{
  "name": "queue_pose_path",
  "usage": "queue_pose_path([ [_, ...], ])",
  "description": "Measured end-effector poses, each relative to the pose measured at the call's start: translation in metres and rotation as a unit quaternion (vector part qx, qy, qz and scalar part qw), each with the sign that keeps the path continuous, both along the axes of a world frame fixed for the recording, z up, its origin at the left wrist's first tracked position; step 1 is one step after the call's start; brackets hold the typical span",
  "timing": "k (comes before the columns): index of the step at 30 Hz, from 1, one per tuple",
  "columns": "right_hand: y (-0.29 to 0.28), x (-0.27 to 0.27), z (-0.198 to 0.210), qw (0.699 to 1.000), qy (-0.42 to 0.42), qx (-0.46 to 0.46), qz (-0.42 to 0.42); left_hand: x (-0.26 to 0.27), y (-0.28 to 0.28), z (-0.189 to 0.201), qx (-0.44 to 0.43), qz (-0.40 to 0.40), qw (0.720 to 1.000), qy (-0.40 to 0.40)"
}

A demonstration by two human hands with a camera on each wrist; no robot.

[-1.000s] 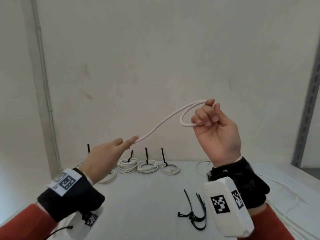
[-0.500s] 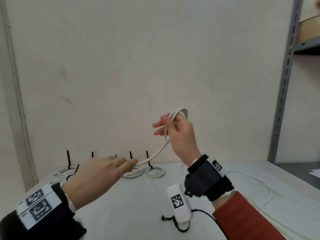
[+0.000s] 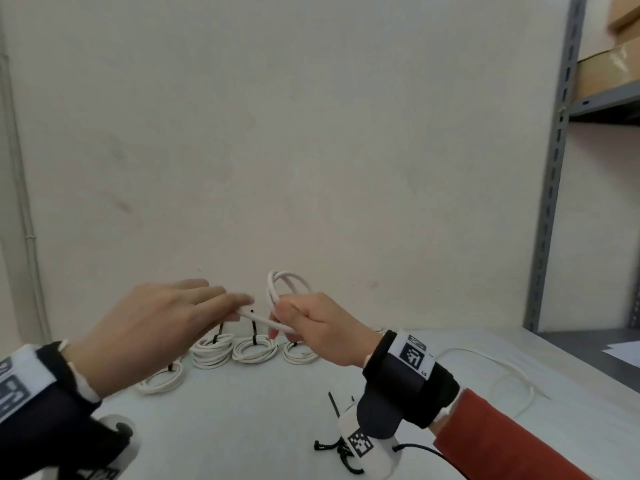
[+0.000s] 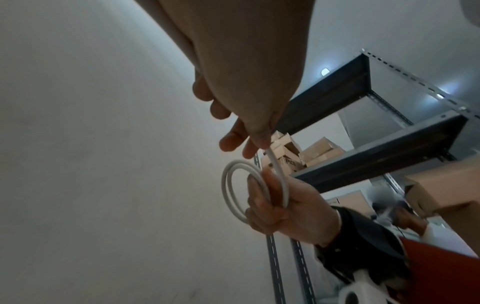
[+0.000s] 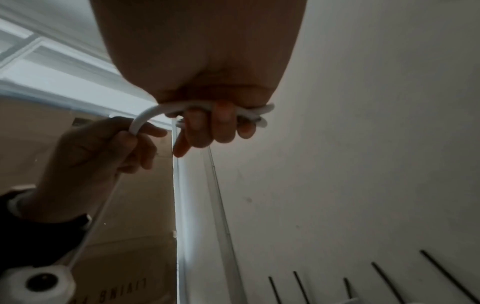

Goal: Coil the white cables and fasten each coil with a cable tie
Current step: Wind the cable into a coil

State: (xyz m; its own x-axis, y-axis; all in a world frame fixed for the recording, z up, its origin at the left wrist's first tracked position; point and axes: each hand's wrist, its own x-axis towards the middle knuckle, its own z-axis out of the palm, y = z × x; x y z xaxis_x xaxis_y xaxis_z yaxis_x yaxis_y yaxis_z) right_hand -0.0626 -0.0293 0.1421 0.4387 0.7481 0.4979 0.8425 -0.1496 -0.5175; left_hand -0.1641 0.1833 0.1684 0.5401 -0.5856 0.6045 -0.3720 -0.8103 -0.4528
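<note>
white cable (image 3: 259, 320), black ties (image 3: 255, 336), rust-red sleeve (image 3: 502, 441)

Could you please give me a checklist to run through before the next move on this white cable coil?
1. Grip on the coil: ok, the right hand curls its fingers round the loops.
2. Control of the cable tail: ok, the left hand pinches it.
3. Cable fully wound: not ok, the tail runs straight between the hands.
4. Tie fitted on this coil: not ok, none is on it.
5. The spare cable ties at hand: ok, they lie on the table beside the wrist camera.
6. Number of spare ties: cannot tell, the camera hides part of them.
</note>
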Motion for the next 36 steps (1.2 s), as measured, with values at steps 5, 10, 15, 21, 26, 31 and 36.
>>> queue_pose_path([
  [5, 0.010, -0.017, 0.008, 0.962, 0.216, 0.121, 0.112, 0.016, 0.000, -0.005, -0.186, -0.075, 0.979, 0.028],
  [10, 0.026, -0.024, 0.013, 0.886, 0.374, 0.234, 0.145, 0.024, -0.017, -0.005, -0.376, -0.153, 0.907, 0.111],
  [15, 0.038, -0.025, 0.016, 0.869, 0.386, 0.285, 0.121, 0.028, -0.022, -0.001, -0.465, -0.180, 0.850, 0.168],
  [21, 0.041, -0.025, 0.017, 0.867, 0.395, 0.264, 0.148, 0.022, -0.032, -0.003, -0.600, -0.227, 0.735, 0.219],
  [26, 0.034, -0.028, 0.018, 0.817, 0.463, 0.182, 0.291, 0.023, -0.035, -0.001, -0.615, -0.232, 0.720, 0.223],
  [31, 0.019, -0.020, 0.026, 0.779, 0.505, 0.195, 0.315, 0.025, -0.030, 0.001, -0.514, -0.210, 0.803, 0.218],
  [36, -0.005, 0.001, 0.030, 0.720, 0.516, 0.255, 0.389, 0.034, -0.012, -0.020, -0.478, -0.157, 0.841, 0.198],
])
